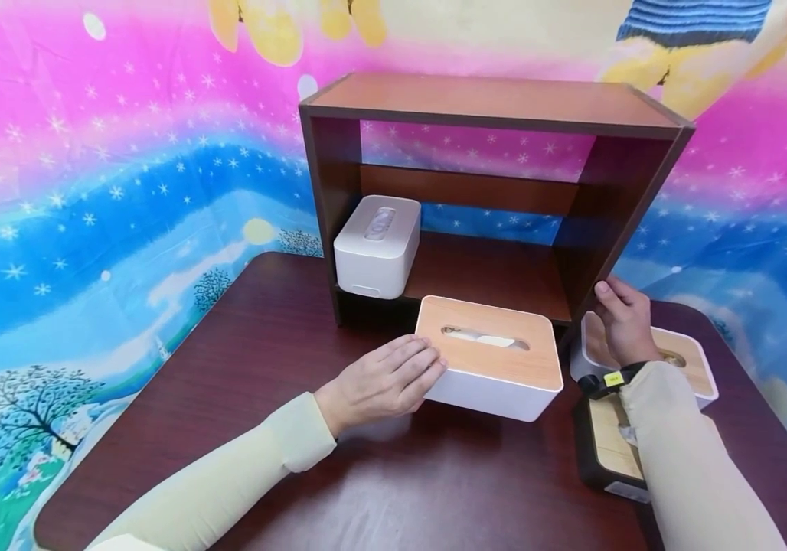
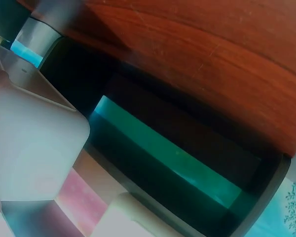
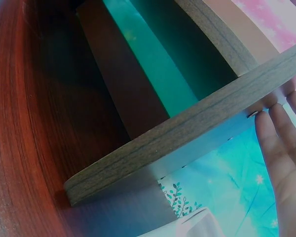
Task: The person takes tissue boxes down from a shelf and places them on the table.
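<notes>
My left hand [image 1: 386, 379] holds a white tissue box [image 1: 493, 394] with a light wooden lid by its left end, fingers on top. A tissue shows in the lid's slot. The box is held over the table in front of a dark brown shelf unit [image 1: 497, 99]; the left wrist view shows its white underside [image 2: 34, 148]. My right hand [image 1: 624, 317] touches the outer face of the shelf's right side panel. In the right wrist view its fingers [image 3: 271, 143] lie fairly straight against that panel.
A pale grey tissue box [image 1: 373, 260] stands inside the shelf at the left. Right of the shelf, another white wood-topped box [image 1: 690, 352] and a black-sided one [image 1: 607, 436] sit on the table [image 1: 249, 329], partly hidden by my right arm. A printed cloth [image 1: 125, 153] hangs behind.
</notes>
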